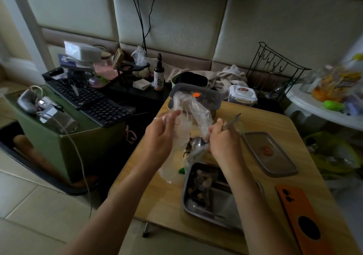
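My left hand holds up the edge of a clear plastic bag above a small wooden table. My right hand grips a metal spoon by its handle, with the bowl of the spoon at the bag's mouth among dark bits of food. Just below, near the table's front, sits an open steel container with brown food pieces in its far left corner.
A grey lid lies right of the hands; an orange phone lies at the front right. A lidded container stands behind the bag. A keyboard rests on a green box at the left, a white stool with snacks at the right.
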Demonstrator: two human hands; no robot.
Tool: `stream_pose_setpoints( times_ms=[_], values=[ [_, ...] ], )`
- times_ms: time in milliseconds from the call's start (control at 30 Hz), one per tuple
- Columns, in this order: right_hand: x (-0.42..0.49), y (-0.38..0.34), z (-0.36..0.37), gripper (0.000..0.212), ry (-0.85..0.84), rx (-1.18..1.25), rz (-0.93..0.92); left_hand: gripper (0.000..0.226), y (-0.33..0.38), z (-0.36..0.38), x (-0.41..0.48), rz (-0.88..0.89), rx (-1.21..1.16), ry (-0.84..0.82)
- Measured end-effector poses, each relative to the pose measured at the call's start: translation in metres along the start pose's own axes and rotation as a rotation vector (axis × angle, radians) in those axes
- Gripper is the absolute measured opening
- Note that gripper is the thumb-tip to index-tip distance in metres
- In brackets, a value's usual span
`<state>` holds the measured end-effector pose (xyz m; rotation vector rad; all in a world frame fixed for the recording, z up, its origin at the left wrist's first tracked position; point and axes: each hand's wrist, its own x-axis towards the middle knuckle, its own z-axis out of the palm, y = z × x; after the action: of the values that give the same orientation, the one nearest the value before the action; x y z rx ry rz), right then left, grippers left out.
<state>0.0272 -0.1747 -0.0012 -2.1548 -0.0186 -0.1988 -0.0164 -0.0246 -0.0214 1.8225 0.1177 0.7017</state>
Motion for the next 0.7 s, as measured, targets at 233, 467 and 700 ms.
stream_pose_setpoints(
  times_ms=[233,467,700],
  values=[
    [-0.001,0.016,0.009,0.058,0.002,0.366,0.291,0.041,0.001,0.004,-0.001,0.16,0.053,-0.133],
    [0.007,0.028,0.002,0.069,-0.01,0.174,0.295,0.041,-0.023,-0.015,0.002,-0.085,0.548,0.024],
    [0.007,0.021,0.001,0.061,-0.05,0.18,0.236,0.029,-0.024,-0.027,-0.008,0.011,0.858,0.228]
  ],
)
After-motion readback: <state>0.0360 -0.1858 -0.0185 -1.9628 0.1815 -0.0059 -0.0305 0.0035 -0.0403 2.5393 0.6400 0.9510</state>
